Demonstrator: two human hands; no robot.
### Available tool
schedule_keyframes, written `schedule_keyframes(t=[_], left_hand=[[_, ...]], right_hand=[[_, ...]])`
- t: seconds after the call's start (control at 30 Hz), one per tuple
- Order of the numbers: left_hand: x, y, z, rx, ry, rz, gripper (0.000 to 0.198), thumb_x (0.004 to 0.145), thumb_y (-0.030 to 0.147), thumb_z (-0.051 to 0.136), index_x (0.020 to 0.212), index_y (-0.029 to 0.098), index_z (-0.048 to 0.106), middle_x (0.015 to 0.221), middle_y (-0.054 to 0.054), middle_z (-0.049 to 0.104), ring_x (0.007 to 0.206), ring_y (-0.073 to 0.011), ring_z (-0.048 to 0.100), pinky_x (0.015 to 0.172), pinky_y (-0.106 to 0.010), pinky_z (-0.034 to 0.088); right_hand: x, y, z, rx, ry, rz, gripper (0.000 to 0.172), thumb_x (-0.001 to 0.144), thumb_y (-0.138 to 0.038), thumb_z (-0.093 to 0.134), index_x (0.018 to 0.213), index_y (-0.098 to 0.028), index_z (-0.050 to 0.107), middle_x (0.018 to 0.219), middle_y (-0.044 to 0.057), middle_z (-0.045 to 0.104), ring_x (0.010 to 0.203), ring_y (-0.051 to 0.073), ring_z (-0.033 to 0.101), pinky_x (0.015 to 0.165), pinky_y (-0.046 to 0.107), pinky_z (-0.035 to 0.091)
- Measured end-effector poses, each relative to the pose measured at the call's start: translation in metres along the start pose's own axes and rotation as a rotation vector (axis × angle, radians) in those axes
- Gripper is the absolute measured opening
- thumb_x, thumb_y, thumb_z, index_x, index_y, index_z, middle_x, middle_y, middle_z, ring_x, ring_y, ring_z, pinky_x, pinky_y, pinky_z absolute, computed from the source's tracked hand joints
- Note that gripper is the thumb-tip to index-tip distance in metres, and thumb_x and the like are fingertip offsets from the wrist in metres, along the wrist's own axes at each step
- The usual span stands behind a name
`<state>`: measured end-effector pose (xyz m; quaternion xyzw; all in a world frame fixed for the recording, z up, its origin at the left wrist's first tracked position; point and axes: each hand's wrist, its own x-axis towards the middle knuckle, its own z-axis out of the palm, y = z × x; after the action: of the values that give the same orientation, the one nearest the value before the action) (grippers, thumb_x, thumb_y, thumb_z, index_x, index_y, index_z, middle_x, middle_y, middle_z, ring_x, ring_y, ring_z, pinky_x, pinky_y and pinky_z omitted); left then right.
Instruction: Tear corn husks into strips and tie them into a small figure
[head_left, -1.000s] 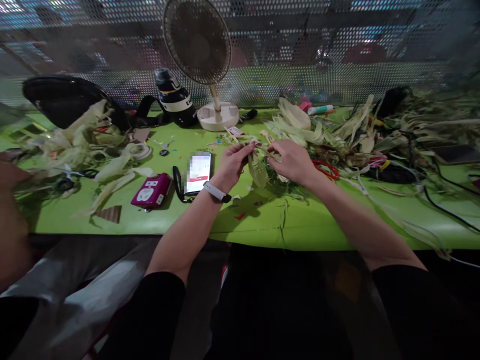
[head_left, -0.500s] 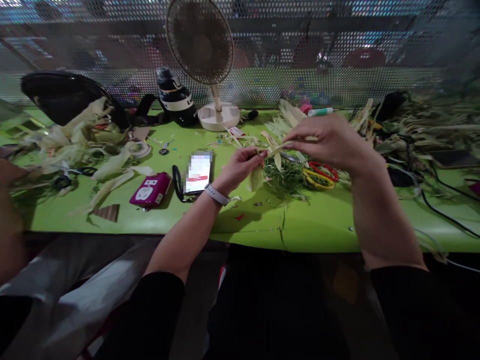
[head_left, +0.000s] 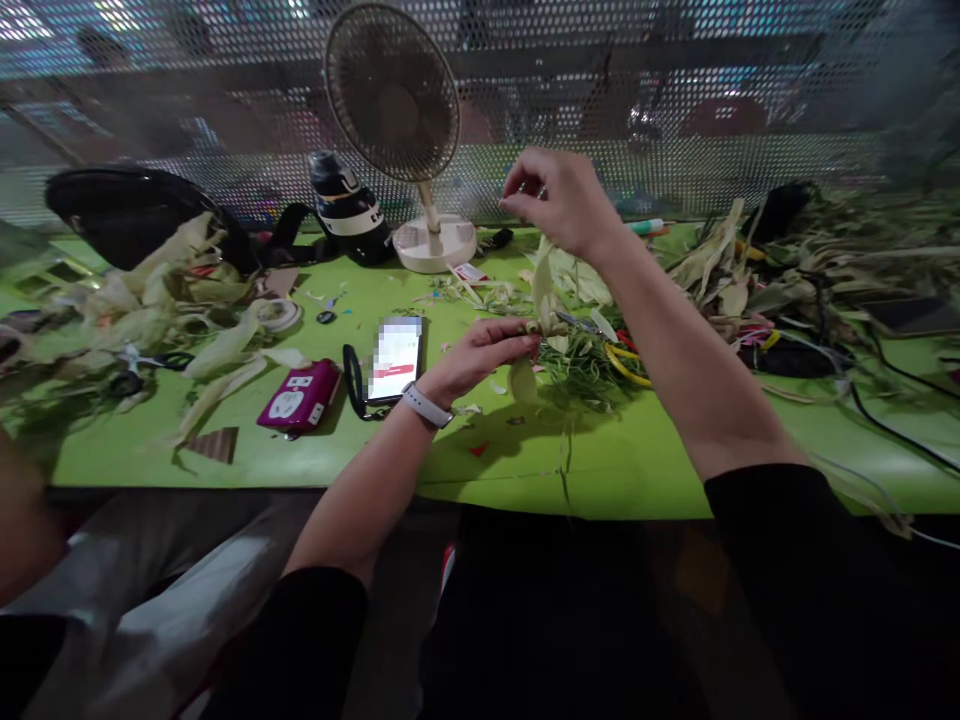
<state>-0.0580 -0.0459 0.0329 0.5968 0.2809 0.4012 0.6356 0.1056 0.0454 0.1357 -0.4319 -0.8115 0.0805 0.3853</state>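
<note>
My left hand (head_left: 491, 352), with a watch on its wrist, is closed in a pinch on a corn husk (head_left: 541, 285). One pale strip of it stands up above the fingertips, and a piece hangs below them. My right hand (head_left: 562, 200) is raised above and beyond the husk, near the mesh, its thumb and fingers curled together. Anything between those fingertips is too small to make out. Right of my left hand lies a heap of shredded green strips (head_left: 589, 370). Yellow-handled scissors (head_left: 628, 365) lie by the heap, partly hidden by my right forearm.
A fan (head_left: 435, 243) and black bottle (head_left: 356, 225) stand at the back. A lit phone (head_left: 395, 358) and magenta box (head_left: 300, 397) lie on the green table (head_left: 495, 480). Husk piles (head_left: 161, 285) are at both sides. A co-worker's arm (head_left: 26, 510) shows at left; cables run right.
My right hand has moved up and left, away from the husk beside my left hand. The husk strip now points upward. My left hand keeps its pinch, slightly lower in view.
</note>
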Motion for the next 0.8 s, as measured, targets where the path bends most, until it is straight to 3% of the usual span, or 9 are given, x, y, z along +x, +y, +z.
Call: schedule_keyframes(t=[0.2,0.3,0.43,0.53,0.6,0.7,0.8], left_hand=[[-0.001,0.005,0.002,0.084,0.191,0.098,0.040,0.069,0.052,0.085,0.055,0.018,0.069,0.053,0.002,0.053,0.053,-0.0072,0.043,0.053,-0.024,0.035],[0.000,0.009,0.000,0.008,0.243,0.139,0.037,0.071,0.049,0.086,0.058,0.019,0.069,0.052,0.003,0.051,0.051,-0.0061,0.039,0.052,-0.024,0.033],[0.002,0.015,-0.004,-0.145,0.343,0.097,0.030,0.077,0.044,0.082,0.065,0.020,0.068,0.055,0.003,0.052,0.052,-0.0067,0.041,0.052,-0.023,0.035],[0.003,0.017,-0.007,-0.208,0.381,0.056,0.034,0.085,0.049,0.074,0.069,0.020,0.066,0.050,0.004,0.038,0.051,-0.0086,0.043,0.050,-0.023,0.034],[0.004,0.016,-0.010,-0.245,0.385,0.055,0.036,0.088,0.053,0.070,0.072,0.021,0.066,0.050,0.005,0.033,0.049,-0.0086,0.039,0.048,-0.023,0.032],[0.005,0.014,-0.015,-0.294,0.404,0.057,0.036,0.087,0.055,0.069,0.075,0.021,0.067,0.052,0.004,0.037,0.048,-0.0084,0.037,0.047,-0.024,0.032],[0.007,0.013,-0.018,-0.271,0.425,0.068,0.039,0.086,0.060,0.069,0.078,0.021,0.068,0.052,0.004,0.042,0.048,-0.0087,0.042,0.046,-0.024,0.034]], right_hand=[[0.014,0.019,0.032,-0.006,-0.048,-0.043,0.012,0.087,-0.018,0.069,0.078,-0.021,0.062,0.082,0.000,0.066,0.089,0.020,0.064,0.095,0.040,0.049],[0.010,0.048,0.042,0.145,-0.002,-0.009,0.023,0.084,-0.039,0.076,0.075,-0.022,0.063,0.073,0.001,0.066,0.091,0.023,0.066,0.093,0.041,0.051],[-0.022,0.094,0.046,0.263,0.018,0.131,0.050,0.090,-0.066,0.059,0.066,-0.022,0.061,0.059,0.003,0.059,0.082,0.024,0.068,0.083,0.044,0.055],[-0.061,0.124,0.042,0.221,0.054,0.144,0.059,0.088,-0.075,0.055,0.063,-0.022,0.060,0.051,0.001,0.051,0.078,0.025,0.067,0.081,0.047,0.055],[-0.085,0.138,0.035,0.123,0.122,0.128,0.060,0.086,-0.075,0.057,0.058,-0.022,0.055,0.050,0.002,0.048,0.085,0.028,0.067,0.087,0.051,0.053],[-0.110,0.140,0.020,-0.056,0.261,0.105,0.051,0.078,-0.063,0.076,0.058,-0.022,0.052,0.061,0.006,0.055,0.107,0.034,0.064,0.100,0.058,0.043],[-0.119,0.112,0.003,-0.207,0.242,0.166,0.042,0.078,-0.054,0.076,0.063,-0.020,0.059,0.084,0.015,0.067,0.117,0.040,0.058,0.106,0.067,0.034]])
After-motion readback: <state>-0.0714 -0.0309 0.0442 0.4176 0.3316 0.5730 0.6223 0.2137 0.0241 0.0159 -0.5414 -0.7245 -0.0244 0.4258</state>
